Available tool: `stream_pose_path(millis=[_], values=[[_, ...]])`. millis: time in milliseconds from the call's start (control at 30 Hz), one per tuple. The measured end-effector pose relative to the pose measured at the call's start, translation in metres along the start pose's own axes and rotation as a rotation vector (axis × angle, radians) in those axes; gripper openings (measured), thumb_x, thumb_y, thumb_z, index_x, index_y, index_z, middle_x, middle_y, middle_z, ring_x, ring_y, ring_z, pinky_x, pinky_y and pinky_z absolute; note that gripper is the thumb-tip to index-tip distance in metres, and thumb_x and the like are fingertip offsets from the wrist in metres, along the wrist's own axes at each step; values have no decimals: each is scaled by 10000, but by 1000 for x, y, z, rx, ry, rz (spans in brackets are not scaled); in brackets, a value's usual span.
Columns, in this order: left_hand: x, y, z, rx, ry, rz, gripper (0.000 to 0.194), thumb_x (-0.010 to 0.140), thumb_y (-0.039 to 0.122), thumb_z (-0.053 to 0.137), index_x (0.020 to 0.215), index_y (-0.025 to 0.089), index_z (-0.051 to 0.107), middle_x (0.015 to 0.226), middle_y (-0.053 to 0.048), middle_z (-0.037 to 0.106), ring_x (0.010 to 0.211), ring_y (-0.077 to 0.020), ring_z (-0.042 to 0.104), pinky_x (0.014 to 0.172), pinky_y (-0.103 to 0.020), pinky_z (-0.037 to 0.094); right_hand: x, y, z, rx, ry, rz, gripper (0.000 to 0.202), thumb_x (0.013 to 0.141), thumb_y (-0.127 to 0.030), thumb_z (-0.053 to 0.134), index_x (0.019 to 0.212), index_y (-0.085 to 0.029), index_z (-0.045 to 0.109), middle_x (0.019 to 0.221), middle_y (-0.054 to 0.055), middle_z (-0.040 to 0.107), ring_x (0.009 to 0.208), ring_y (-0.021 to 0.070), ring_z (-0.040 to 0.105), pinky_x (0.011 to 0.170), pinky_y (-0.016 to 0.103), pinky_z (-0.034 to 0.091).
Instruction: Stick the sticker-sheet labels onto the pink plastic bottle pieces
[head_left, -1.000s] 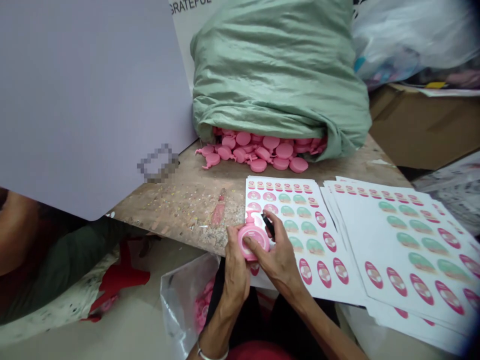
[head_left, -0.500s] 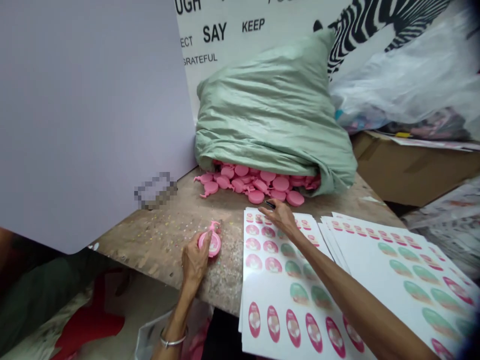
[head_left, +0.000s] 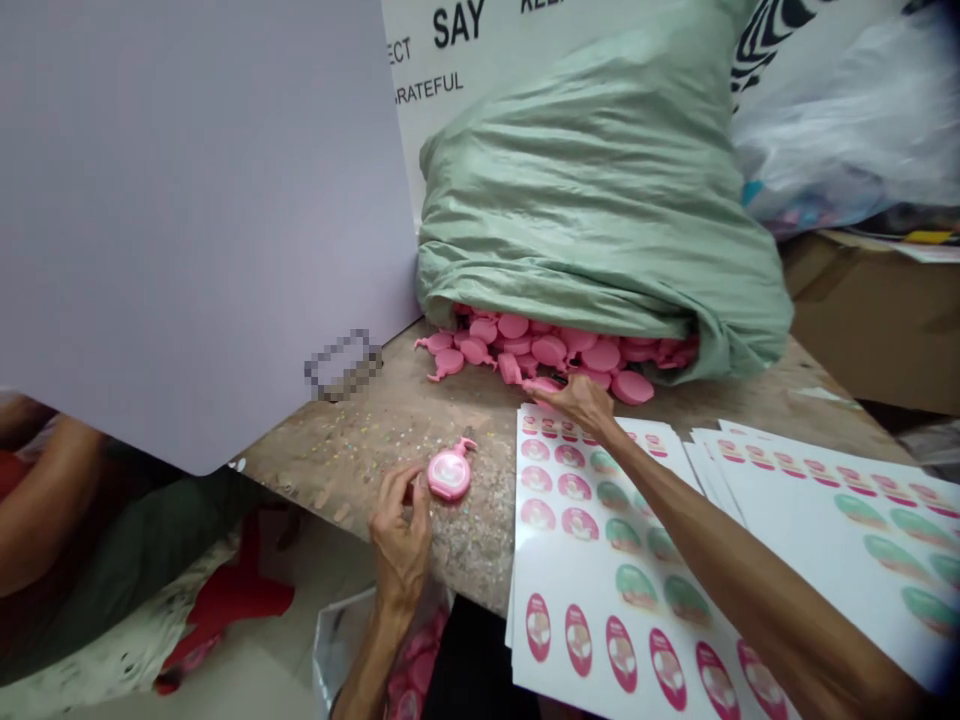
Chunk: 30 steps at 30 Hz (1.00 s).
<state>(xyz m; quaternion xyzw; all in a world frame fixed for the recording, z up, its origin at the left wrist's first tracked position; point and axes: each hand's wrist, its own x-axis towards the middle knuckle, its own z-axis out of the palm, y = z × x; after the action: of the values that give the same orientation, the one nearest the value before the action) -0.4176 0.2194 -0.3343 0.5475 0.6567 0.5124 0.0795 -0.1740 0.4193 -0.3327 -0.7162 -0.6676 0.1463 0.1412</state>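
Note:
A round pink plastic case with a pale label on its face and a small looped tab lies on the worktable. Beside its left edge is my left hand, fingers curved and apart, holding nothing. At the front of a pile of similar pink cases, my right hand reaches over the sticker sheets. A slim dark tool shows at its fingers; its kind is unclear. Those fingers meet a pink case at the pile's edge. Under my right arm lies a stack of sticker sheets with pink and green labels.
A green sack spills the cases onto the worktable. More sticker sheets lie to the right. A large pale panel stands at left, with another person's arm below it. A clear bag with pink pieces sits below the table edge.
My left hand has let go of the labelled pink case and drawn slightly away. My right hand has reached from the sheet's top edge to the pile. The view has shifted.

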Motion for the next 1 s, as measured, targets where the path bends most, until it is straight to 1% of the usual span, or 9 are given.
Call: stream_pose_path(millis=[133, 200, 267, 367, 467, 567, 700, 800, 1000], values=[[-14, 27, 12, -134, -115, -47, 193, 905, 242, 470, 923, 166, 646, 913, -71, 674, 861, -180, 634, 778, -293, 493, -63, 5, -29, 315, -181, -41, 588, 705, -730, 529, 763, -161, 663, 591, 3, 548, 547, 133, 470, 510, 257, 341], [-24, 43, 25, -210, -233, -54, 213, 896, 254, 490, 1037, 168, 625, 1039, -92, 661, 906, -182, 636, 769, -292, 513, -105, 5, -38, 611, -317, -54, 515, 716, -677, 573, 704, -165, 628, 577, -21, 495, 536, 103, 405, 499, 243, 302], [-37, 59, 36, -274, -352, -42, 410, 844, 282, 582, 1239, 184, 533, 1257, -125, 571, 1041, -210, 609, 816, -316, 529, -146, 3, -40, 875, -441, -30, 474, 744, -634, 582, 683, -165, 595, 578, -32, 456, 539, 93, 374, 503, 240, 295], [-58, 78, 47, -309, -454, -21, 762, 729, 260, 698, 1407, 191, 360, 1424, -150, 428, 1270, -276, 467, 1003, -400, 454, -194, -5, -32, 1069, -434, 21, 425, 735, -586, 627, 725, -162, 595, 645, -19, 498, 597, 105, 428, 561, 246, 361], [-73, 87, 49, -351, -488, -87, 658, 771, 198, 617, 1387, 168, 386, 1369, -144, 500, 1274, -262, 472, 1061, -397, 397, -223, -13, -19, 1091, -359, 96, 451, 678, -576, 677, 849, -162, 622, 756, 16, 580, 684, 143, 518, 651, 274, 436], [-74, 86, 38, -453, -499, -261, 569, 812, 226, 577, 1355, 176, 413, 1269, -127, 595, 1155, -231, 576, 966, -350, 477, -236, -7, -16, 1023, -272, 144, 532, 615, -558, 723, 969, -177, 609, 855, 42, 622, 728, 168, 566, 669, 287, 475], [-54, 75, 9, -643, -476, -653, 614, 775, 385, 648, 1305, 165, 430, 1154, -137, 656, 877, -214, 675, 701, -328, 583, -232, 28, -33, 854, -95, 142, 403, 821, -570, 509, 1008, -216, 556, 794, 29, 605, 663, 162, 551, 566, 279, 462], [-41, 66, -7, -731, -472, -784, 556, 723, 403, 703, 1197, 166, 533, 1184, -124, 639, 767, -180, 668, 585, -294, 585, -224, 54, -42, 683, 49, 70, 296, 890, -512, 431, 866, -232, 525, 717, 7, 562, 623, 154, 520, 556, 277, 435], [-46, 69, 11, -853, -581, -883, 493, 748, 371, 697, 1151, 146, 523, 1016, -124, 692, 651, -154, 657, 519, -252, 555, -209, 60, -21, 414, 87, -53, 179, 881, -383, 474, 811, -235, 547, 769, 25, 623, 708, 186, 556, 648, 313, 428]])
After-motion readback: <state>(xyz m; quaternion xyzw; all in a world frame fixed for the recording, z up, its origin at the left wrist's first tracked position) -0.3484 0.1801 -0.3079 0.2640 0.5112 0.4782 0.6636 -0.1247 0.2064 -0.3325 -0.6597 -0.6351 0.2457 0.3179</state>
